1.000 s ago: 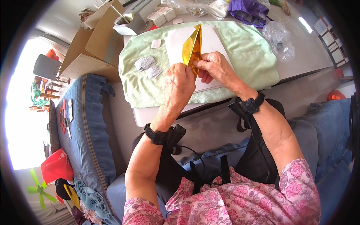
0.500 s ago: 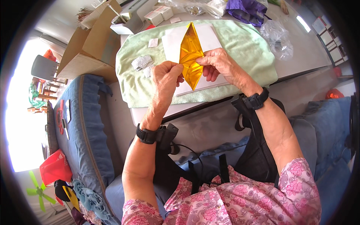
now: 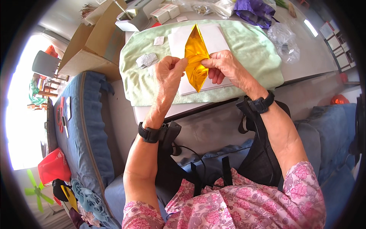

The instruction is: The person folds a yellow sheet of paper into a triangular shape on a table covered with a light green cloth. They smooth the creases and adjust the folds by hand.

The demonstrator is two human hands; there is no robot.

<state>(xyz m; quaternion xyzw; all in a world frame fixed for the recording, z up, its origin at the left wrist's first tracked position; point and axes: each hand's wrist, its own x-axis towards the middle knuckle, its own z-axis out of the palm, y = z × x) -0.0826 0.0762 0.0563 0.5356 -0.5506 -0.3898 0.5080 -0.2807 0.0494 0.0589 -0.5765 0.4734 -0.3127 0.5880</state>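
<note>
A shiny gold folded paper (image 3: 196, 49), pointed at both ends, is held upright between my two hands above the table. My left hand (image 3: 169, 71) pinches its left edge between thumb and finger. From the other side my right hand (image 3: 223, 66) grips the right edge near the middle, thumb pressed on the creased surface and the other fingers curled. Beneath it lies a stack of white paper (image 3: 177, 42) on a pale green towel (image 3: 248, 49). Crumpled greyish paper (image 3: 146, 60) and a small pale square of paper (image 3: 159, 40) rest left of the stack.
An open cardboard box (image 3: 91, 49) stands at the left of the table. Along the far side are a grey holder (image 3: 133, 23), small white boxes (image 3: 165, 13), a purple bag (image 3: 253, 13) and a clear plastic bag (image 3: 284, 42). A blue-covered sofa (image 3: 91, 129) is at my left.
Both hands keep their hold on the gold paper, which has shifted very slightly. The whole view has moved a little; nothing was let go.
</note>
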